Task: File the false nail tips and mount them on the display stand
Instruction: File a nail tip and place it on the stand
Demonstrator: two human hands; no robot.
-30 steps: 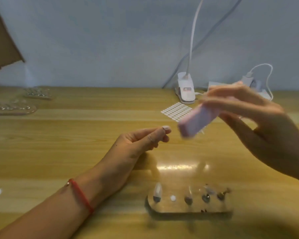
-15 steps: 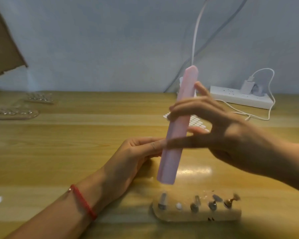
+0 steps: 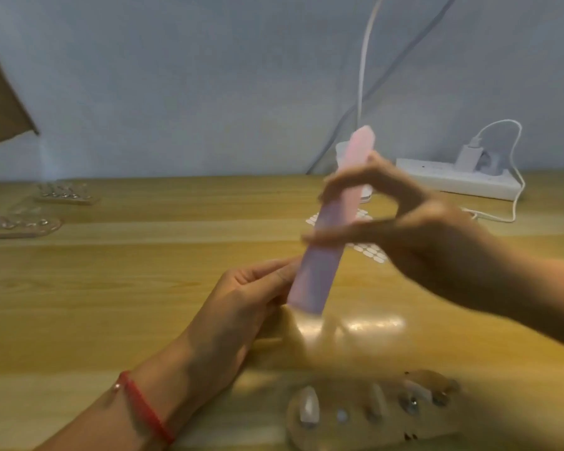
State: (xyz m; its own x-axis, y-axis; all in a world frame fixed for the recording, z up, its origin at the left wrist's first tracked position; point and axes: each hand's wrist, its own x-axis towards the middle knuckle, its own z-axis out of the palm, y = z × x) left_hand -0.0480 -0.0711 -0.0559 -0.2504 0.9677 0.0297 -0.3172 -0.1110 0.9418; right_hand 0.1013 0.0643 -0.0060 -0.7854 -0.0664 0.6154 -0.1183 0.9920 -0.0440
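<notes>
Down at the bench's (image 3: 111, 288) near edge, a clear display stand (image 3: 372, 432) carries a few blurred nail tips (image 3: 308, 408). Above it, the right hand (image 3: 414, 236) pinches a pink file (image 3: 316, 275), held nearly upright. The left hand (image 3: 238, 307) has its fingertips drawn together at the file's lower edge; whether that grip holds a tip, I cannot tell.

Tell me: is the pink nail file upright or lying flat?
Nearly upright: the pink file leans slightly right. The right hand grips its middle; its lower end hangs above the table beside the left hand.
</notes>
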